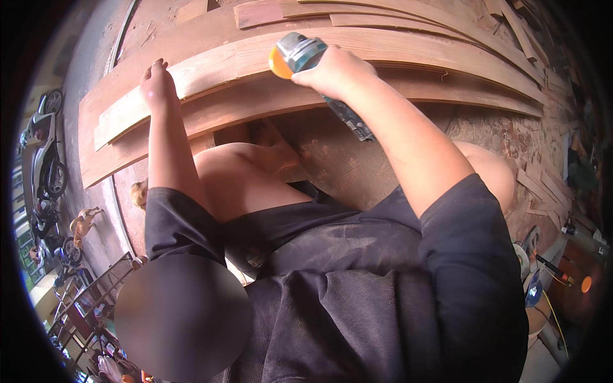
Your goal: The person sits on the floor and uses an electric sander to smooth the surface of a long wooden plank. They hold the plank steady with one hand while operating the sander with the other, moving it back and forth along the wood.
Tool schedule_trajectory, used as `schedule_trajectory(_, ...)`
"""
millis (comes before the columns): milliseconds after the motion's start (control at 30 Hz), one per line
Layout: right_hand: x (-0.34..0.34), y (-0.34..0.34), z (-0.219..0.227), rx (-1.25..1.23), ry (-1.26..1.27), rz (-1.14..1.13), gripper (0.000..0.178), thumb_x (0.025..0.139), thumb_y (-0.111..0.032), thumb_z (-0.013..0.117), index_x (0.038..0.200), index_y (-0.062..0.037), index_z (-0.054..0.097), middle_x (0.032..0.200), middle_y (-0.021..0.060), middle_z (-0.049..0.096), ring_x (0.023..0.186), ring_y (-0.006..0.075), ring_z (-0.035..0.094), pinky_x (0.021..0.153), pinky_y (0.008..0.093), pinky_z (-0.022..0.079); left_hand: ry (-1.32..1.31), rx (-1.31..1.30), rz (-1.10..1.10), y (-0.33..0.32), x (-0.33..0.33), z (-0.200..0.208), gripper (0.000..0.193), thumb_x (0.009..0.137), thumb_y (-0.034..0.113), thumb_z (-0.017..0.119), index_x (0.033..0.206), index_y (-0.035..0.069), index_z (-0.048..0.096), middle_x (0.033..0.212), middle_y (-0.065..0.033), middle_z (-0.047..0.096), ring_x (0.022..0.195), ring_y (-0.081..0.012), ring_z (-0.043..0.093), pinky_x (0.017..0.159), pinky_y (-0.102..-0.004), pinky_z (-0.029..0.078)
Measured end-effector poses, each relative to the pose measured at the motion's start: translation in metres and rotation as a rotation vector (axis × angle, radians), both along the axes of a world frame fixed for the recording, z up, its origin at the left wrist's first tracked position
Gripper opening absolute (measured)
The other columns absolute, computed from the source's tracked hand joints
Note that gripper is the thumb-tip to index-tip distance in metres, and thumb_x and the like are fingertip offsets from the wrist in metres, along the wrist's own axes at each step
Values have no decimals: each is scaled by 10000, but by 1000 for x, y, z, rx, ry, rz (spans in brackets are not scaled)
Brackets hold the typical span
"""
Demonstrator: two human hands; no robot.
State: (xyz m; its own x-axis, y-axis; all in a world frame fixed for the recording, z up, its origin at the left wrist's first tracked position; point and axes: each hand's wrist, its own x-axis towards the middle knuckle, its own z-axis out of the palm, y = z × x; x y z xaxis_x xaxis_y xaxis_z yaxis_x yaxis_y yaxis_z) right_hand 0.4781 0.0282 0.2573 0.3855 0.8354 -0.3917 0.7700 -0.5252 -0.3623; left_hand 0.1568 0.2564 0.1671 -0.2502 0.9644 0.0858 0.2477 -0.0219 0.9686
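My right hand (335, 70) is wrapped round the body of a teal and grey angle grinder (305, 53). The grinder's orange disc (278, 64) points left, over the face of a long pale wooden plank (236, 59). I cannot tell whether the disc touches the wood. The grinder's dark rear end sticks out below my right wrist. On the left part of that plank lies my left hand (158, 84), its fingers bent together at the far edge. A second, browner plank (255, 99) runs along the near side of the pale one.
More long boards (396, 11) lie across the far side. Wood offcuts (546, 182) are scattered on the floor to the right. My bare legs (236, 175) are bent close to the planks. A dog (83, 225) and parked motorbikes (48, 147) are at the far left.
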Motion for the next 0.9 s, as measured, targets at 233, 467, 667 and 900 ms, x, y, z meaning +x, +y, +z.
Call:
schedule_trajectory(233,98,-53,-25,67,110,-200,631,801,-564,835,1269,-144,787,1139,171,800,1058,280,773,950,412,576,1353,-32,-185,57,-129,-64,727,1068,680,417,1668,269,413,1751,-81,362,1630,-364,277,1313,-577,207)
schedule_trajectory(467,47,-17,-37,106,91,-132,622,802,-600,819,1174,-101,802,1062,159,808,1045,276,777,953,402,581,1352,-188,-168,30,-81,-49,714,1075,697,332,1705,360,322,1816,-42,218,1675,-358,159,1300,-680,130)
schedule_trajectory(667,-18,9,-9,38,-10,-44,605,824,-528,836,1226,-80,778,1119,170,797,1053,284,763,972,418,564,1346,-131,-159,32,-89,-56,724,1068,702,322,1707,361,317,1815,-25,227,1674,-351,169,1296,-682,143)
schedule_trajectory(900,81,-47,-33,95,101,-126,576,859,-468,839,1290,-92,769,1109,126,791,1017,230,739,936,374,558,1355,-146,-141,28,-91,-50,720,1066,696,335,1698,352,338,1811,-29,241,1670,-354,182,1290,-688,147)
